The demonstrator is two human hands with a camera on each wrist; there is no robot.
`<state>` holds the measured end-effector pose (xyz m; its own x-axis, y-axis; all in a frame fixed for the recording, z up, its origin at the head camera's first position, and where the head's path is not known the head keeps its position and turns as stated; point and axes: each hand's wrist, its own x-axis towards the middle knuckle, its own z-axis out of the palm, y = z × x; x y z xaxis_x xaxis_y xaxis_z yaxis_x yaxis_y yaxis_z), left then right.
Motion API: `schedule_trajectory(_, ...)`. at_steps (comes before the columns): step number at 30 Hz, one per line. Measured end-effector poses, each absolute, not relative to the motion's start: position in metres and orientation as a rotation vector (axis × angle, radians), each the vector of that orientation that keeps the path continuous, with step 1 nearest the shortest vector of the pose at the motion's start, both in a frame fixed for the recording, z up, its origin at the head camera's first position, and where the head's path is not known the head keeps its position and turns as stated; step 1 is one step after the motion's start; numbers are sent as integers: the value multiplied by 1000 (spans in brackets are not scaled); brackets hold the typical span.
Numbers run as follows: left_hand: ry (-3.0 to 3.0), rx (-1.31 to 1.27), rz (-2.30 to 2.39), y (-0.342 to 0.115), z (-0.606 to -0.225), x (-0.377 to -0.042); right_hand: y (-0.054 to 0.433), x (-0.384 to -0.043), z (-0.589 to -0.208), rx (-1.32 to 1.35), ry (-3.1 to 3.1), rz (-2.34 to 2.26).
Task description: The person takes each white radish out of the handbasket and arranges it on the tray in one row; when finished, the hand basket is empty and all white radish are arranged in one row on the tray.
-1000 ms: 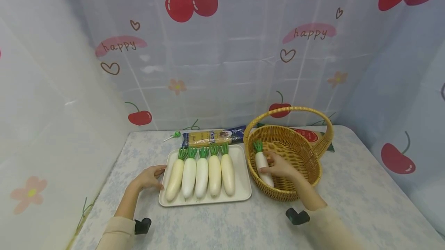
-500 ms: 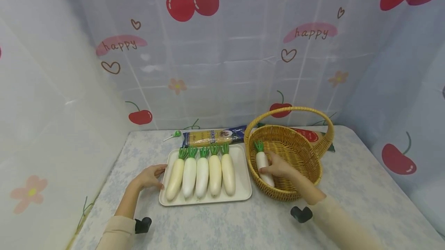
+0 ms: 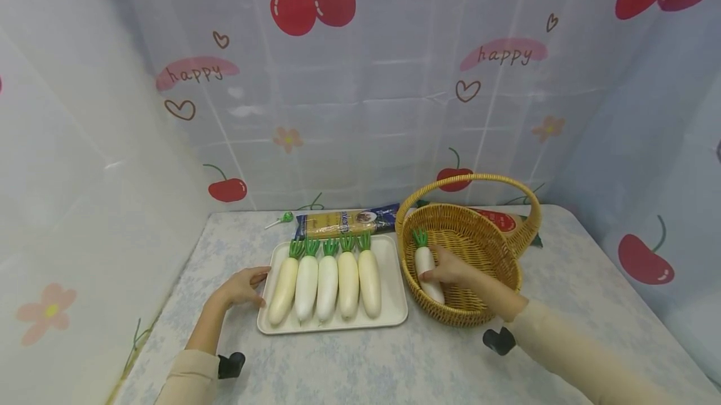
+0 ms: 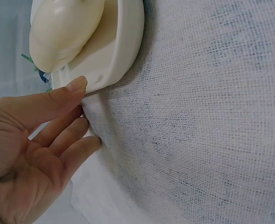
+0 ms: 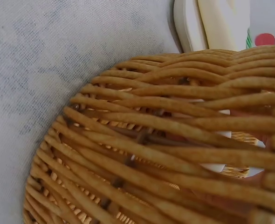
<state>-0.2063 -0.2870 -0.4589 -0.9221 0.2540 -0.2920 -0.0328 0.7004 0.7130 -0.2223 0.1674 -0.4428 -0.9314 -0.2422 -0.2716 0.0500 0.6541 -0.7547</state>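
Observation:
In the head view, my right hand [image 3: 450,268] reaches into the wicker basket [image 3: 479,242] and grips a white radish [image 3: 425,261] with green leaf stubs. Thumb and fingers lie across the radish's middle, and it leans along the basket's left inner side. Basket weave hides most of that hand in the right wrist view. My left hand [image 3: 242,287] touches the left edge of a cream tray [image 3: 393,305], its fingers relaxed. The thumb [image 4: 74,86] meets the tray's rim in the left wrist view. Several white and pale yellow radishes [image 3: 328,286] lie side by side on the tray.
Behind the tray lies a yellow and blue packet [image 3: 343,222], with a green lollipop [image 3: 287,217] left of it. A red and green package [image 3: 504,220] sits partly hidden behind the basket. The basket's tall handle [image 3: 479,177] arches over it. Patterned cloth covers the table [image 3: 349,367].
My right forearm has swung outward to the right while the hand stays on the radish in the basket. The left hand and tray have not moved.

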Motion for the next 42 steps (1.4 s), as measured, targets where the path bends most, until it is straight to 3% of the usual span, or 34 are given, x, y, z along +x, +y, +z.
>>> schedule_trajectory(25,2543,154,1060,-286,-460,-207,167,-223,-440,-96,2507,-1075)
schedule_trajectory(42,2543,164,1062,-287,-459,-206,178,-215,-422,-23,2385,-1397)
